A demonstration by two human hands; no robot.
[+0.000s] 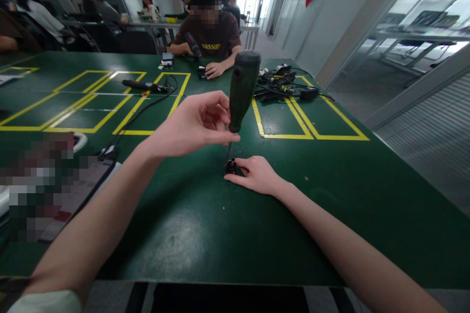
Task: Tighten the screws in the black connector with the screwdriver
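My left hand point(205, 120) grips a screwdriver point(243, 90) low on its dark green handle, thumb and fingers closed around it. The screwdriver is nearly upright, leaning slightly, and its thin shaft runs down to a small black part point(231, 167) on the table. A short metal tube-like piece sticks up from that part. My right hand point(255, 173) pinches the part from the right between thumb and fingers. Exactly where the screwdriver's tip meets the part is too small to make out.
On the green table point(205, 234), yellow tape marks rectangles. A tangle of black cables point(282, 83) lies at the back right, and a corded pen-like tool point(145, 85) at the back left. A blurred device point(79, 198) is near my left forearm. Opposite sits a co-worker point(209, 34) holding a tool.
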